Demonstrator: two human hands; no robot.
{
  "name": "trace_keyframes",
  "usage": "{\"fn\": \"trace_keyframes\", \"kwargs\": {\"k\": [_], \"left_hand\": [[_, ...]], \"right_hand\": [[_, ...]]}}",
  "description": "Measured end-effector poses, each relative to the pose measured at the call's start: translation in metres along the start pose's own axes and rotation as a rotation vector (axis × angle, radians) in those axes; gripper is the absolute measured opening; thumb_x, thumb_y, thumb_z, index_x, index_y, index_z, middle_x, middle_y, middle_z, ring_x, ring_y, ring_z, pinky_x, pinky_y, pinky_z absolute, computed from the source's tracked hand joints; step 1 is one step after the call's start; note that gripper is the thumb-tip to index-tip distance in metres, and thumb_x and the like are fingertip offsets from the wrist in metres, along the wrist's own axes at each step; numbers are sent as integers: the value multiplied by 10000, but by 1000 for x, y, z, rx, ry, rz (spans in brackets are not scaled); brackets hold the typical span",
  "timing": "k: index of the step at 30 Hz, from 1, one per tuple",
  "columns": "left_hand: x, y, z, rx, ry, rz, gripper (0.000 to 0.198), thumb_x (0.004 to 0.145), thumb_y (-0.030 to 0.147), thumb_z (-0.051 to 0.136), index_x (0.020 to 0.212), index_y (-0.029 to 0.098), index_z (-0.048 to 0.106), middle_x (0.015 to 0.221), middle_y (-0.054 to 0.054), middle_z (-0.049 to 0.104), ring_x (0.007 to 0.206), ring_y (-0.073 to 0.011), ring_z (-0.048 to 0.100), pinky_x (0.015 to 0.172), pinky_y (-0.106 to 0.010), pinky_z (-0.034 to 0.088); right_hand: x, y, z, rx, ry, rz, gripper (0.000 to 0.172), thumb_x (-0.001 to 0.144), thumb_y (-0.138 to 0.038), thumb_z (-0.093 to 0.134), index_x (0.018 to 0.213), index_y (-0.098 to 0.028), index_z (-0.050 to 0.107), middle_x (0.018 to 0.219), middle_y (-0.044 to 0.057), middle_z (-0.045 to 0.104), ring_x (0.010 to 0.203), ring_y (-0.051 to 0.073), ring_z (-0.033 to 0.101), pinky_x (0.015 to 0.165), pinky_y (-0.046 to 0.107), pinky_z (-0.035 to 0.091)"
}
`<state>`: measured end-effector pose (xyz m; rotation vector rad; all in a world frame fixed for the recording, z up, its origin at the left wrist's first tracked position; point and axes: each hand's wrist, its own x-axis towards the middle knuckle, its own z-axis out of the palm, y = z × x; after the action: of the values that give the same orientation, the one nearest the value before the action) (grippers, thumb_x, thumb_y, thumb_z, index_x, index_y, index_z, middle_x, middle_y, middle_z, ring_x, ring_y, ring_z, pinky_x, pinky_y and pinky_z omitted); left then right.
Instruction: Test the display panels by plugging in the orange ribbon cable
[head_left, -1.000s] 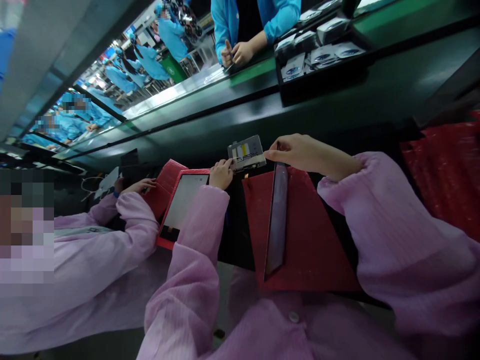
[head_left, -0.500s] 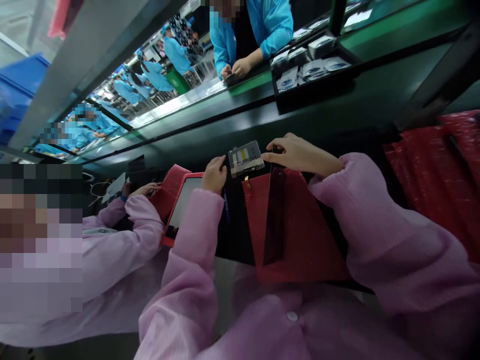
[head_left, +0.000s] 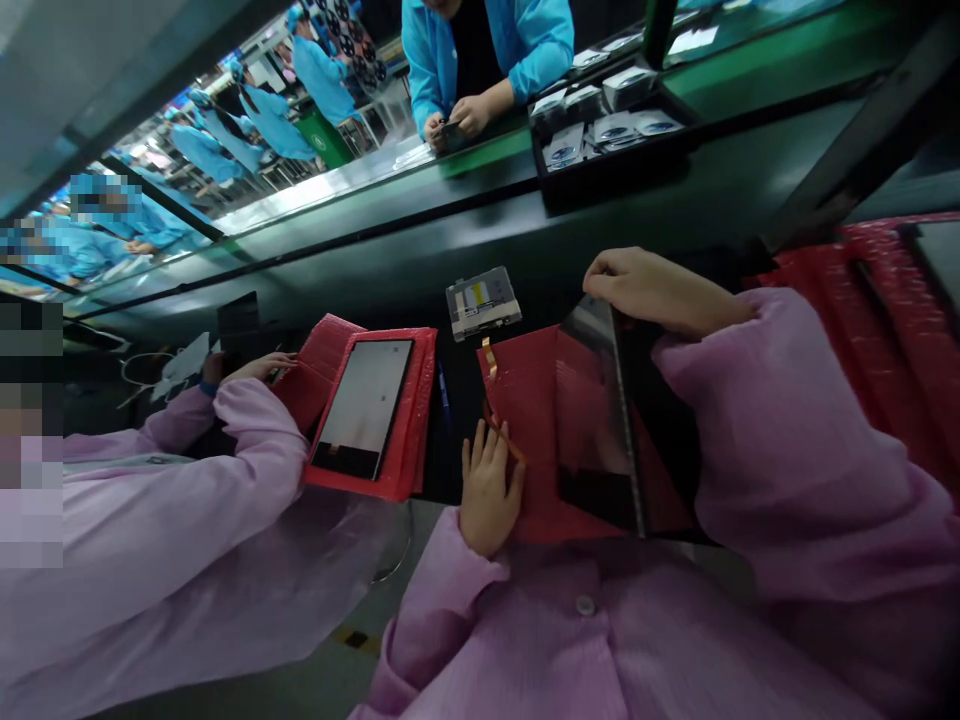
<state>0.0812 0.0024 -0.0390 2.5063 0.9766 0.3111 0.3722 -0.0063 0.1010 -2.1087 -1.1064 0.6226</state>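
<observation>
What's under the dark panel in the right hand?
A red wrap, showing on both sides of the panel. Whatever lies directly behind its face is covered, so can't tell.

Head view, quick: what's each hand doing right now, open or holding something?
Left hand: open, fingers spread, at the red sheet's left edge; no grip seen.
Right hand: closed, holding the glossy panel by its top edge.

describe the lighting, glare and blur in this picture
Head view: the black bench is dim against the brighter background; head view: pale reflections show on the panel in the right hand and the metal ledge; head view: distant workers look soft.
</observation>
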Motion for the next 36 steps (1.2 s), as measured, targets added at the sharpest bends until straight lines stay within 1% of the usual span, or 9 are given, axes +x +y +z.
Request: {"fn": "trace_keyframes", "kwargs": {"k": [8,15,20,24,26,28,31,33,36], "left_hand": [[21,-16,-6,214,-108,129,513,969,300,316,1465,169,301,1555,-86,228,1461,-272,120,1154,-590,175],[26,-28,-9,140,-90,206,511,956,262,335,1459,176,313,1540,-86,281,1460,-241,146,1170,-553,158],[24,-33,-8,16,28,190,468,984,263,256,1436,190,354,1534,-91,298,1453,-192,185,1173,-492,200],[22,-32,-8,14,-2,253,458,988,336,303,1426,216,355,1480,-75,407,1432,-188,254,1178,-511,165],[22,-29,-9,65,-15,272,458,977,364,345,1410,216,380,1481,-75,406,1432,-206,255,1175,-529,146],[22,-27,-9,103,-10,274,460,971,374,365,1401,214,393,1486,-75,397,1433,-217,253,1172,-533,146],[22,-26,-9,118,-14,265,457,970,359,366,1403,214,391,1496,-73,380,1431,-217,255,1170,-526,159],[22,-25,-10,119,-19,262,458,967,352,371,1404,217,390,1496,-74,381,1430,-218,257,1170,-525,159],[22,-25,-11,120,-30,260,462,963,354,380,1405,218,392,1497,-74,380,1430,-220,256,1174,-521,149]], "right_hand": [[-32,9,-21,274,60,-81,197,846,-74,486,986,-138,609,654,-27,520,553,57,434,512,222,264],[-8,56,19,671,61,-4,254,766,-36,454,963,-170,538,555,-60,381,473,72,309,452,213,237],[6,77,51,529,-8,116,368,769,-114,466,1128,-193,459,560,-61,380,445,108,338,424,226,278],[10,81,59,407,-62,150,499,792,-181,531,1273,-174,397,591,-41,446,473,133,394,446,247,317],[5,78,59,269,-2,132,560,796,-222,573,1318,-159,378,666,-4,510,574,166,475,531,278,388],[-9,72,56,-2,173,77,569,779,-244,612,1304,-141,419,858,74,574,800,232,543,687,347,442],[-53,57,57,-274,366,-20,358,802,-257,594,1137,-141,543,1042,121,568,979,268,526,829,397,429],[-92,46,68,-212,284,-81,153,853,-256,547,972,-164,576,848,52,596,758,185,557,750,331,443],[-144,33,100,-91,-30,-161,109,905,-250,500,906,-198,597,807,9,617,677,137,569,635,261,448]]}}
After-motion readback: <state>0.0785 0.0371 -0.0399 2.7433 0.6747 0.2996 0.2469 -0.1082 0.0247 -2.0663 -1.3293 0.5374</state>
